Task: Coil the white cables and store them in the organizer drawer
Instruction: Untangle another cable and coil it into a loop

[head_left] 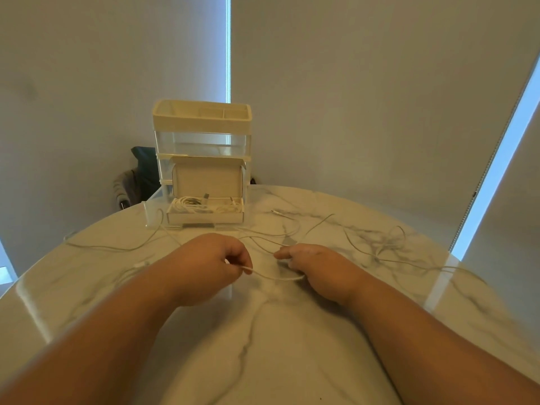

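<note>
A thin white cable (274,276) sags between my two hands over the middle of the marble table. My left hand (213,258) pinches one part of it with curled fingers. My right hand (315,267) holds the other part, fingers curled round it. Behind them stands the clear organizer (201,141) with a cream top tray. Its bottom drawer (152,213) is pulled out and holds a white box (204,219) with coiled white cables (198,204) inside.
More loose white cables lie on the round marble table (277,346): one on the left (117,248), a tangle on the right (382,244), another behind my hands (292,226). A dark chair (137,176) stands behind the table's far left edge. Walls are close behind.
</note>
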`<state>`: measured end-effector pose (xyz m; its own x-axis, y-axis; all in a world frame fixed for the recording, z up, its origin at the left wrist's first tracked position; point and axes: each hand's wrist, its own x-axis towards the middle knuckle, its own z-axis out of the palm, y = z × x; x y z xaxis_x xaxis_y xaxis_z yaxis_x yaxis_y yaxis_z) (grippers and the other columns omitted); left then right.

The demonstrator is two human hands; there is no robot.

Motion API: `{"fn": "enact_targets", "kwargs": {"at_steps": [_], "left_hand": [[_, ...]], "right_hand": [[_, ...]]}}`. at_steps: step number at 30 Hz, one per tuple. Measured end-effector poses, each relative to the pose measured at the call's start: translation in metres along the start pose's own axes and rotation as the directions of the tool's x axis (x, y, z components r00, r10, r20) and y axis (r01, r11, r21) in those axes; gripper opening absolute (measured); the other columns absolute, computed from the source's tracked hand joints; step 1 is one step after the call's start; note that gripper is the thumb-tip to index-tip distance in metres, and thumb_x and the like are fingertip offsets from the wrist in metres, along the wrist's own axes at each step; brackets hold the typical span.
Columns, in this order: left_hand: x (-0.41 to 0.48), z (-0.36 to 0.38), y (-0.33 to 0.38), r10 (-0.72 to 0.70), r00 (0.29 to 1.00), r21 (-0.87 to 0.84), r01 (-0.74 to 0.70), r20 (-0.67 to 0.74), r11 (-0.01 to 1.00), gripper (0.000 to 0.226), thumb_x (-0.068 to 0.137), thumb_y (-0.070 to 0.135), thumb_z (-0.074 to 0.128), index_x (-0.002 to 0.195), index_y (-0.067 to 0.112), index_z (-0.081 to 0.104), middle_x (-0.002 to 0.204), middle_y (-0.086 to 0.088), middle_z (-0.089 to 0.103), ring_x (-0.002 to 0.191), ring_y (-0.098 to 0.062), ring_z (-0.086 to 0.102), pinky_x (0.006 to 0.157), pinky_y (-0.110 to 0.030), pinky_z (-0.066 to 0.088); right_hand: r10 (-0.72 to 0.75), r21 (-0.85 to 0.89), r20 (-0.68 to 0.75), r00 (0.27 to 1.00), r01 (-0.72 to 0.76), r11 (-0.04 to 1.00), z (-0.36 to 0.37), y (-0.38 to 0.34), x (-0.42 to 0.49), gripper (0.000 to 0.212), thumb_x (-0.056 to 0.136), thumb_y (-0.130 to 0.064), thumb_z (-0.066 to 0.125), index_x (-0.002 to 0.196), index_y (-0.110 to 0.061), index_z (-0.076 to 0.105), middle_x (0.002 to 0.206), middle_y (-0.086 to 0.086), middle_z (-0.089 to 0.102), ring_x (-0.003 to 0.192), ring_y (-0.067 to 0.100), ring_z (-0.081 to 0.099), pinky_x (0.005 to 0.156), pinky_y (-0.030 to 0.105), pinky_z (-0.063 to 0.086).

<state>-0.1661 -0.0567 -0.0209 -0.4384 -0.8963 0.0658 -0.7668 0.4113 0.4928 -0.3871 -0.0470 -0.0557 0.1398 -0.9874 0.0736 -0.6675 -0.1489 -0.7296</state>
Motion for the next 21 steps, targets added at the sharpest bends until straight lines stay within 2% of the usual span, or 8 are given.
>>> {"fn": "enact_targets", "kwargs": {"at_steps": [3, 5, 6, 9, 12, 14, 18, 21], "left_hand": [[0.005, 0.006, -0.003, 0.009, 0.995, -0.063, -0.015, -0.098, 0.998, 0.019, 0.092, 0.022, 0.063, 0.084, 0.039, 0.067, 0.092, 0.018, 0.064, 0.085, 0.0, 0.057, 0.068, -0.014, 0.04], [0.007, 0.01, -0.004, -0.029, 0.988, -0.123, 0.01, -0.15, 0.992, 0.008, 0.092, 0.03, 0.064, 0.088, 0.036, 0.066, 0.093, 0.015, 0.064, 0.085, -0.002, 0.057, 0.068, -0.017, 0.042], [0.007, 0.01, -0.005, -0.063, 0.983, -0.151, 0.037, -0.172, 0.988, 0.005, 0.092, 0.036, 0.064, 0.088, 0.034, 0.067, 0.092, 0.012, 0.065, 0.084, -0.004, 0.058, 0.068, -0.02, 0.044], [0.008, 0.006, -0.011, -0.173, 0.96, -0.191, 0.131, -0.221, 0.973, 0.034, 0.088, 0.057, 0.06, 0.085, 0.024, 0.066, 0.085, 0.002, 0.067, 0.08, -0.014, 0.061, 0.073, -0.033, 0.052], [0.005, 0.001, -0.011, -0.254, 0.945, -0.179, 0.219, -0.205, 0.959, 0.051, 0.087, 0.067, 0.051, 0.087, 0.017, 0.065, 0.088, -0.004, 0.068, 0.082, -0.019, 0.062, 0.079, -0.038, 0.052], [0.003, 0.0, -0.008, -0.218, 0.968, -0.156, 0.198, -0.125, 0.968, 0.05, 0.088, 0.065, 0.051, 0.087, 0.018, 0.067, 0.089, -0.003, 0.067, 0.083, -0.017, 0.062, 0.08, -0.036, 0.051], [-0.002, 0.005, -0.002, -0.022, 0.986, -0.023, 0.026, 0.164, 0.999, 0.031, 0.09, 0.054, 0.059, 0.083, 0.024, 0.065, 0.086, 0.005, 0.065, 0.08, -0.01, 0.06, 0.079, -0.032, 0.051], [-0.004, 0.013, 0.004, 0.047, 0.958, -0.012, -0.046, 0.283, 0.999, 0.024, 0.089, 0.05, 0.06, 0.084, 0.027, 0.066, 0.086, 0.002, 0.067, 0.077, -0.01, 0.059, 0.078, -0.033, 0.05]], "right_hand": [[-0.015, 0.036, -0.056, 0.998, 0.017, 0.999, -0.004, 0.001, -0.001, 0.03, 0.092, -0.021, 0.053, 0.116, -0.021, 0.071, 0.113, -0.014, 0.066, 0.099, -0.008, 0.057, 0.072, 0.001, 0.038], [-0.061, 0.035, -0.065, 0.996, 0.063, 0.997, -0.004, 0.005, 0.002, 0.033, 0.089, -0.025, 0.047, 0.11, -0.02, 0.072, 0.101, -0.022, 0.061, 0.084, -0.017, 0.054, 0.076, 0.006, 0.041], [-0.065, 0.081, -0.08, 0.995, 0.071, 0.994, -0.004, 0.006, 0.004, 0.031, 0.091, -0.023, 0.046, 0.107, -0.021, 0.073, 0.101, -0.02, 0.062, 0.083, -0.012, 0.057, 0.079, 0.014, 0.046], [-0.047, 0.261, -0.15, 0.987, 0.086, 0.962, -0.002, 0.003, 0.003, 0.035, 0.077, -0.04, 0.048, 0.092, -0.029, 0.078, 0.108, -0.001, 0.07, 0.096, 0.026, 0.063, 0.081, 0.045, 0.052], [0.012, 0.456, -0.223, 0.975, 0.093, 0.885, 0.0, 0.006, 0.004, 0.049, 0.06, -0.052, 0.05, 0.088, -0.023, 0.079, 0.115, 0.018, 0.068, 0.092, 0.035, 0.057, 0.08, 0.047, 0.047], [0.058, 0.531, -0.239, 0.969, 0.081, 0.843, -0.001, 0.011, 0.006, 0.044, 0.073, -0.043, 0.046, 0.091, -0.021, 0.079, 0.114, 0.011, 0.07, 0.102, 0.036, 0.059, 0.089, 0.046, 0.047], [0.012, 0.343, -0.31, 0.951, 0.1, 0.934, -0.005, 0.018, 0.007, 0.035, 0.088, -0.01, 0.044, 0.093, -0.026, 0.075, 0.106, -0.003, 0.071, 0.106, 0.018, 0.063, 0.093, 0.035, 0.053], [0.038, 0.219, -0.339, 0.94, 0.04, 0.975, -0.008, 0.017, 0.007, 0.037, 0.089, -0.008, 0.048, 0.091, -0.033, 0.075, 0.101, -0.002, 0.071, 0.097, 0.015, 0.064, 0.08, 0.032, 0.054]]}}
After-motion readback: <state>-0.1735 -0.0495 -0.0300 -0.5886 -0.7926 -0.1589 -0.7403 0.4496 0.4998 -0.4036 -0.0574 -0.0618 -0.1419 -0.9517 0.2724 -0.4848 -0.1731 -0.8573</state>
